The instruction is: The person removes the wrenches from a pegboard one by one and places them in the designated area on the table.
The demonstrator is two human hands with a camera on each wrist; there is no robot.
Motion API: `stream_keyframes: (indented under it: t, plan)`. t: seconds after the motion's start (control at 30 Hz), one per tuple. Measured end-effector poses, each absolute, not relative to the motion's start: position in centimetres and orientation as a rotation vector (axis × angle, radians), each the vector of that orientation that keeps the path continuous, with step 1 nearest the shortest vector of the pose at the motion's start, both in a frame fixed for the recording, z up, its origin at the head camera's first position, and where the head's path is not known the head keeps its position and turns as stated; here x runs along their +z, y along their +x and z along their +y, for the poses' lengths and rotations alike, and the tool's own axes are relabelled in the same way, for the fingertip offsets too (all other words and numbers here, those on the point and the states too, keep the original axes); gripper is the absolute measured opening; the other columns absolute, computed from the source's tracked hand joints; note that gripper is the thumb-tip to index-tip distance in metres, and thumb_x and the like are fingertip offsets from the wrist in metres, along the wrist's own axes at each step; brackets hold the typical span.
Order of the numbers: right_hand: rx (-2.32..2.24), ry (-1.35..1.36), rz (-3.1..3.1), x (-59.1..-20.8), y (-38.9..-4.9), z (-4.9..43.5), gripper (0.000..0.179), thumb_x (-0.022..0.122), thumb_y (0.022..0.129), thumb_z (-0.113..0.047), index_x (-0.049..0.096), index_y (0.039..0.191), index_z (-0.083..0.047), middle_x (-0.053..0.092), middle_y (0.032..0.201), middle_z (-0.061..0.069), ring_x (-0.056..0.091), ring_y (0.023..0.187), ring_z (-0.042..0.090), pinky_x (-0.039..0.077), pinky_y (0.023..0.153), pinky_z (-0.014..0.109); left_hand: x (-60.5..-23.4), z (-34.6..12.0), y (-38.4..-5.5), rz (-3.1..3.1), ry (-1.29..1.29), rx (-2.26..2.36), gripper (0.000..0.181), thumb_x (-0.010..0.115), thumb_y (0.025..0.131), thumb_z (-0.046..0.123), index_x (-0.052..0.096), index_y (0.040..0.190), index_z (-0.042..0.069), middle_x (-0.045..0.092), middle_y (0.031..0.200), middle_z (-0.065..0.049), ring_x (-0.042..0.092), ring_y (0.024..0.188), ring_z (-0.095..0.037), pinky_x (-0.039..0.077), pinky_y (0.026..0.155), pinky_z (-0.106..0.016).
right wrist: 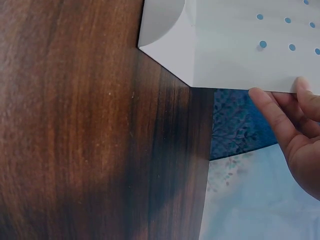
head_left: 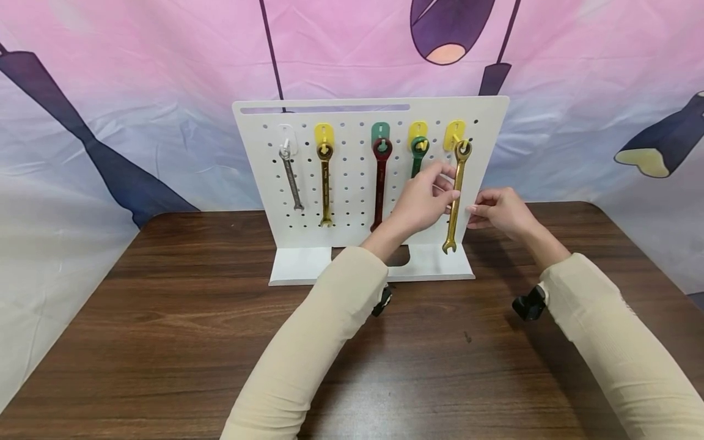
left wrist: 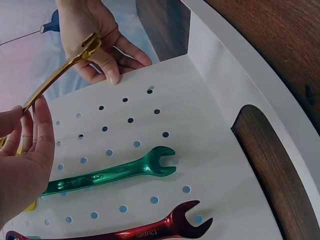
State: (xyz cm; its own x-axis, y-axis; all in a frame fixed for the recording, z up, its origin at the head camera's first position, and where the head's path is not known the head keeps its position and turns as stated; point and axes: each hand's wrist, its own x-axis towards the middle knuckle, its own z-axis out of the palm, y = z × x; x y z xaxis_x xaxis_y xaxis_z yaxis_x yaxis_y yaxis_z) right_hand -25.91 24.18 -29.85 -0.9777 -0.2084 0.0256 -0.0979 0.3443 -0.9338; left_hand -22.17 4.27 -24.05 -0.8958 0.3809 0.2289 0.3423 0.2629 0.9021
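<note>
At the pegboard's right side, my left hand (head_left: 420, 200) pinches a gold combination wrench (head_left: 454, 214) between thumb and fingers. The wrench hangs down, tilted slightly, with its ring end at the tip of a yellow hook (head_left: 454, 131). My right hand (head_left: 502, 212) grips the right edge of the white pegboard (head_left: 489, 137), its thumb on the front and fingers behind. In the left wrist view, a green wrench (left wrist: 110, 173) hangs beside my left hand, and a red wrench (left wrist: 150, 232) lies further along.
On other hooks hang a small silver wrench (head_left: 292, 180) and a second gold wrench (head_left: 326, 189). The board's white base (head_left: 299, 266) stands on a dark wooden table (head_left: 181, 318). A patterned cloth (head_left: 181, 140) hangs behind.
</note>
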Motion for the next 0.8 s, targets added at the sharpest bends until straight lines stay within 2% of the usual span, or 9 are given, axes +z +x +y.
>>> stream_keyframes:
  t: [0.3,0.53,0.8]
  plan:
    - [-1.699,-0.346,2.503,-29.9,-25.8,24.3,0.021,0.053,0.090,0.001,0.049,0.092,0.021,0.061,0.075,0.008,0.064,0.070,0.016,0.056,0.072,0.040,-23.7,4.4,-21.9,2.436,0.725,1.778,0.022,0.058,0.089,0.003,0.052,0.110,0.003,0.055,0.085,-0.007,0.058,0.070,-0.013,0.054,0.057,-0.017]
    - [-1.673,-0.340,2.530,-29.8,-25.8,24.3,0.020,0.053,0.090,0.001,0.050,0.091,0.021,0.062,0.078,0.014,0.064,0.071,0.018,0.056,0.072,0.041,-23.1,4.5,-21.6,2.407,0.725,1.815,0.025,0.058,0.088,0.001,0.052,0.113,0.001,0.054,0.085,-0.008,0.059,0.071,-0.013,0.054,0.058,-0.017]
    - [-1.663,-0.342,2.541,-29.7,-25.8,24.2,0.014,0.051,0.091,0.003,0.053,0.088,0.017,0.059,0.075,0.008,0.064,0.069,0.013,0.057,0.070,0.038,-22.5,4.6,-21.3,2.405,0.713,1.804,0.026,0.059,0.088,0.002,0.053,0.114,0.001,0.055,0.086,-0.007,0.062,0.072,-0.016,0.054,0.058,-0.017]
